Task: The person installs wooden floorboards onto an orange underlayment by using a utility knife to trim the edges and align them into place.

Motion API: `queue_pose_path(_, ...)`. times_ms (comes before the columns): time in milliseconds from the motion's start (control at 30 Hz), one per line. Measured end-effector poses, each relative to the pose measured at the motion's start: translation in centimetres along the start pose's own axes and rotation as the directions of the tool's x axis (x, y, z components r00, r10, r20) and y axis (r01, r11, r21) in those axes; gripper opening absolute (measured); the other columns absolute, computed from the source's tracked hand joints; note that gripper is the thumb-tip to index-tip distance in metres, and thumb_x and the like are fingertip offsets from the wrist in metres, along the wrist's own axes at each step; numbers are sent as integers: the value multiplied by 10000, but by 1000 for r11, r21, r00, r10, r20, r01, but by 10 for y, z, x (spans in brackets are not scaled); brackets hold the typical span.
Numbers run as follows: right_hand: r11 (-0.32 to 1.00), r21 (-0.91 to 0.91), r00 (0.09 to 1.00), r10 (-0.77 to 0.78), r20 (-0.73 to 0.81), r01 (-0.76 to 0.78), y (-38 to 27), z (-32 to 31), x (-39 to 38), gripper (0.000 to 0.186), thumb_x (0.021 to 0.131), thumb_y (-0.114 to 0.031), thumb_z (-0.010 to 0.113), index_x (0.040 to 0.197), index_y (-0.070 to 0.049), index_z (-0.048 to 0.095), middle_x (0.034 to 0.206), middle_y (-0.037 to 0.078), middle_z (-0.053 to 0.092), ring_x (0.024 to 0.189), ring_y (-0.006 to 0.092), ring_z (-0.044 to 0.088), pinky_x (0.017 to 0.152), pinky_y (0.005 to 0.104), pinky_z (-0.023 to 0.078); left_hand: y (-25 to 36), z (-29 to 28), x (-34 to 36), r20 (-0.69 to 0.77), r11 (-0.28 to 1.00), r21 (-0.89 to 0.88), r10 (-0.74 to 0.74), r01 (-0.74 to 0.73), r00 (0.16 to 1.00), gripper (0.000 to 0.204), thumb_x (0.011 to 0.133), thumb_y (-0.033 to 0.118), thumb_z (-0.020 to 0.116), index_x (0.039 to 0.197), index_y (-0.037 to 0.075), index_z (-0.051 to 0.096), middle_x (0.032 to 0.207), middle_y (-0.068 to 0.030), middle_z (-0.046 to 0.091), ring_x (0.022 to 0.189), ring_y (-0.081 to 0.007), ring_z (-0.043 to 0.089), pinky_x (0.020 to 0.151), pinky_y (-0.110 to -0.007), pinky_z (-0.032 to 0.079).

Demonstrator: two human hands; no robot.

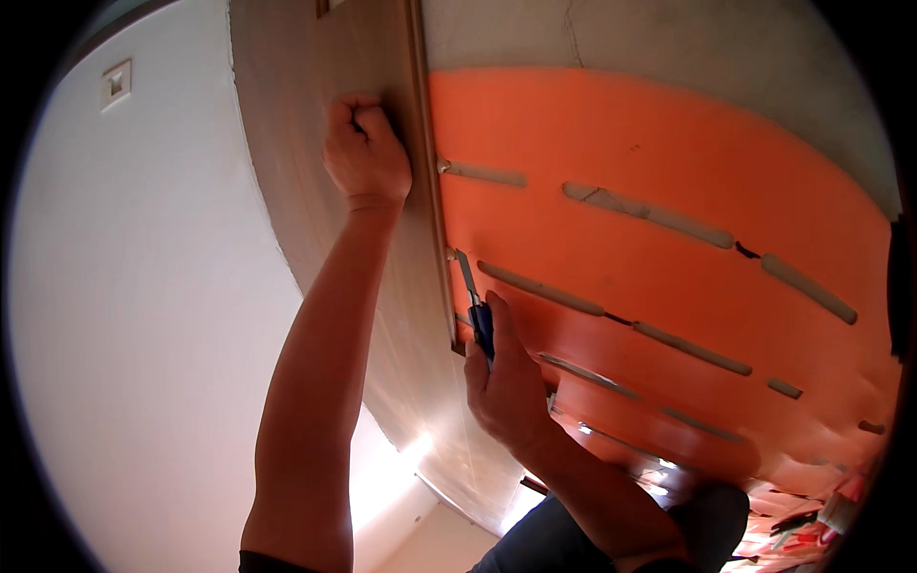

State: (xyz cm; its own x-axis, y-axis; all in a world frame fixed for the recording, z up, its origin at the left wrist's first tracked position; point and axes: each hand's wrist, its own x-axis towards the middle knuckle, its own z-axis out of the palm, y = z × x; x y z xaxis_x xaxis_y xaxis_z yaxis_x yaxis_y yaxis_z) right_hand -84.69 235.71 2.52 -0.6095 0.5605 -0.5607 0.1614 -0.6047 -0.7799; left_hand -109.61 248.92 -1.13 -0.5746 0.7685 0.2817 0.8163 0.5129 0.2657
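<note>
My left hand is closed in a fist and rests on the brown wood-look floorboards, close to their right edge. Nothing shows between its curled fingers. A snap-off utility knife with a dark blue handle is gripped in my right hand. Its long blade is out and points away from me, the tip beside the boards' edge at one of the slots. Under the knife lies an orange underlay sheet with several long slots cut through it, showing grey beneath.
At the left rises a white wall with a socket plate. Bare grey floor lies beyond the orange sheet. My dark-clothed legs are at the bottom, and scraps with tools lie at lower right.
</note>
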Motion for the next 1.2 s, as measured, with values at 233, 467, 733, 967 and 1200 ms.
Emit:
queue_pose_path(233, 994, -47, 995, -97, 17, 97, 5, 7, 12, 657, 998, -78, 550, 1589, -10, 273, 1183, 321, 626, 1025, 444, 665, 914, 484, 546, -1, 2, 1, -24, 1000, -13, -12, 11, 1000, 217, 956, 146, 488, 936, 74, 691, 838, -131, 706, 753, -291, 668, 722, -401, 531)
queue_pose_path(467, 993, -34, 992, -113, 56, 115, 5, 8, 16, 654, 1000, -91, 555, 1589, -15, 282, 984, 284, 655, 881, 418, 672, 834, 489, 556, -2, 2, 3, -34, 1000, -10, 24, -25, 999, 208, 952, 140, 502, 927, 73, 698, 809, -109, 701, 731, -252, 660, 707, -375, 532)
queue_pose_path(733, 992, -114, 978, -33, 207, 58, -3, -26, 26, 626, 1005, -151, 582, 1577, -58, 344, 796, 249, 640, 726, 392, 667, 702, 505, 570, 0, 3, 2, -47, 999, -11, 45, -45, 998, 215, 958, 132, 496, 912, 58, 692, 788, -99, 692, 716, -228, 649, 688, -364, 523)
queue_pose_path(967, 946, -320, 957, 43, 288, 54, -21, -40, 29, 611, 976, -99, 618, 1546, -75, 400, 712, 213, 631, 671, 389, 653, 681, 488, 563, 0, 5, 3, -50, 998, 1, 64, -64, 997, 216, 963, 130, 491, 917, 50, 686, 792, -100, 687, 714, -228, 642, 686, -360, 519)
queue_pose_path(1200, 912, -372, 964, -81, 253, 174, -4, -31, 18, 606, 971, -90, 616, 1539, -48, 410, 654, 172, 595, 612, 345, 633, 625, 445, 562, 2, 2, 3, -24, 999, 15, 39, -38, 999, 235, 964, 139, 475, 929, 42, 686, 816, -101, 691, 739, -233, 641, 713, -374, 520)
